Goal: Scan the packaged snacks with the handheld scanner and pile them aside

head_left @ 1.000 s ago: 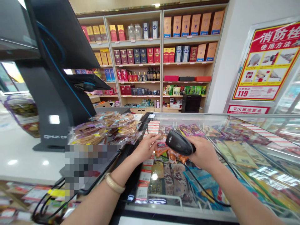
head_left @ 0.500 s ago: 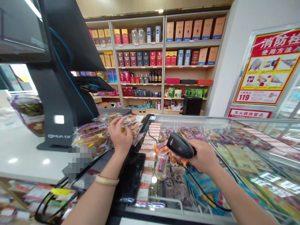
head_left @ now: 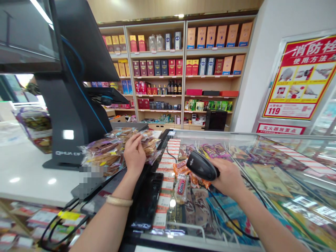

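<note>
My right hand (head_left: 228, 176) is wrapped round a black barcode scanner (head_left: 201, 164), held over the glass top of the freezer with its head to the left. Beneath and beside the scanner are orange-wrapped snacks (head_left: 181, 167) and a sausage-like snack in a clear and red wrapper (head_left: 181, 186). My left hand (head_left: 134, 152) is at a pile of clear plastic snack packets (head_left: 103, 152) on the left. Its fingers are drawn together over one packet (head_left: 150, 143), with the fingertips partly hidden from view.
A black checkout terminal (head_left: 76, 115) stands on the white counter (head_left: 28, 171) at the left. A flat black device (head_left: 147, 199) lies by the freezer (head_left: 262, 133). The scanner's cable (head_left: 231, 218) loops across the glass. Shelves (head_left: 157, 76) of boxed goods line the back wall.
The fingers of my left hand have gone from spread to drawn together over the packets. My right hand and the scanner have hardly moved. The view has shifted slightly.
</note>
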The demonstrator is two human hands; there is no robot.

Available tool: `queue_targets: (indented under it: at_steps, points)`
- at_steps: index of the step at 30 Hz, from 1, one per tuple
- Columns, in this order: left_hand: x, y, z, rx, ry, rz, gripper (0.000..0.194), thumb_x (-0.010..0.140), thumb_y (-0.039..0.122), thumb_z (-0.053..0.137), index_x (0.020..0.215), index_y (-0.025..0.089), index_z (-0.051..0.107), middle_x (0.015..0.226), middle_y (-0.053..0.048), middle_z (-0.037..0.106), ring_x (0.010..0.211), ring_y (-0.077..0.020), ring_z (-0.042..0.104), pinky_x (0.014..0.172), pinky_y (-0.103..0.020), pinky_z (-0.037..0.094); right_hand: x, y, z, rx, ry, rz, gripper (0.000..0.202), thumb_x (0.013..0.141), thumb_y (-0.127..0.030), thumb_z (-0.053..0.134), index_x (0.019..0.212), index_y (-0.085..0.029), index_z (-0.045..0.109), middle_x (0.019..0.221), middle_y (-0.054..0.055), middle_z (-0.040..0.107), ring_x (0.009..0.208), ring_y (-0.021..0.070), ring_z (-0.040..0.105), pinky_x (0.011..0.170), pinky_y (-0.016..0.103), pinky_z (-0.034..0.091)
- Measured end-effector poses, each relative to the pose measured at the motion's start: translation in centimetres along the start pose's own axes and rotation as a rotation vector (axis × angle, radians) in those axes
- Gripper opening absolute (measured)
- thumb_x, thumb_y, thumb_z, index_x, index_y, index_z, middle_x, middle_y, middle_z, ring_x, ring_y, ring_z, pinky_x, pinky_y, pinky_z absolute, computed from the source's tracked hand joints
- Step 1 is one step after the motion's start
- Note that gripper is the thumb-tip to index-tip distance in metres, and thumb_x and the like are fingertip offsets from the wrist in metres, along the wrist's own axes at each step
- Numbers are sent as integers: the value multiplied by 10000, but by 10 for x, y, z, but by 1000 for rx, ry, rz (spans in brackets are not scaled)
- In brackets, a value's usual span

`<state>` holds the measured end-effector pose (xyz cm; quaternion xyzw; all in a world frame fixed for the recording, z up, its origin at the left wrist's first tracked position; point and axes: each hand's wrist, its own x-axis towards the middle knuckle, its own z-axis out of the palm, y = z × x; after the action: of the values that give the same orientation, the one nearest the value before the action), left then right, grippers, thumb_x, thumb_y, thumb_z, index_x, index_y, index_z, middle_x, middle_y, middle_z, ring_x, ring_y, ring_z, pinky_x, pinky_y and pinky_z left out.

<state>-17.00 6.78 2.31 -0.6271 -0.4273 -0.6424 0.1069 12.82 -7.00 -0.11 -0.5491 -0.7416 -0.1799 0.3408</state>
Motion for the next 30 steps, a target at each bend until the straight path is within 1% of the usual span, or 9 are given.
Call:
queue_targets:
  at_steps: [6,10,12,13,16,19,21,24,30]
  points:
    - [3,11,-2,-301,182,-14,242,924,293,463,961,191,679,1120,-78,693,1130,-191,613,1053,-391,429,0,0,1,1,22,-15,326,735,-270,617,1049,-217,689,946,78,740,839,228,684,730,308,508]
    - [4,23,-2,-557,227,-190,211,893,352,521,973,187,626,1099,-87,698,1082,-206,642,997,-404,477,1,-1,0,27,29,-8,302,735,-258,595,1018,-215,692,917,76,737,831,231,679,738,323,508]
    - [4,30,-3,-731,156,-311,169,858,350,555,937,204,586,1048,-68,708,1018,-207,665,944,-414,514,1,-2,0,37,38,-6,301,735,-264,596,1015,-209,691,908,79,736,822,235,677,738,331,507]
    - [3,34,-3,-837,83,-369,145,837,339,569,907,212,569,1016,-56,712,989,-209,673,927,-423,524,1,-2,-1,44,42,-5,300,735,-264,598,1015,-208,691,906,81,735,820,235,677,736,331,505]
    - [-2,41,-2,-1111,-216,-516,94,793,305,576,836,227,544,939,-36,713,958,-213,678,926,-446,523,1,-2,-3,109,39,-31,328,726,-243,599,1041,-205,683,942,85,734,852,233,677,748,323,502]
    - [-9,44,2,-1232,-423,-617,75,791,299,570,819,230,555,927,-35,709,985,-223,671,940,-453,508,2,-6,-6,224,-4,-102,329,720,-241,604,1039,-207,677,979,86,729,872,228,672,752,315,496]
    - [-13,44,5,-1296,-461,-684,76,771,274,615,803,225,567,904,-26,707,996,-230,669,949,-445,499,3,-11,-10,293,-61,-145,286,717,-244,618,994,-209,680,929,77,728,831,218,665,716,303,484]
    - [-16,46,7,-1390,-413,-745,116,726,216,683,788,212,585,881,-10,709,964,-221,678,951,-419,499,4,-21,-14,364,-159,-177,204,710,-234,637,910,-212,674,803,47,699,744,190,634,668,281,452]
    - [-16,55,5,-1387,-411,-724,98,727,222,679,788,205,605,891,-17,713,953,-210,677,970,-411,488,4,-31,-15,402,-213,-145,206,674,-156,611,864,-226,645,788,20,676,753,180,616,684,275,434]
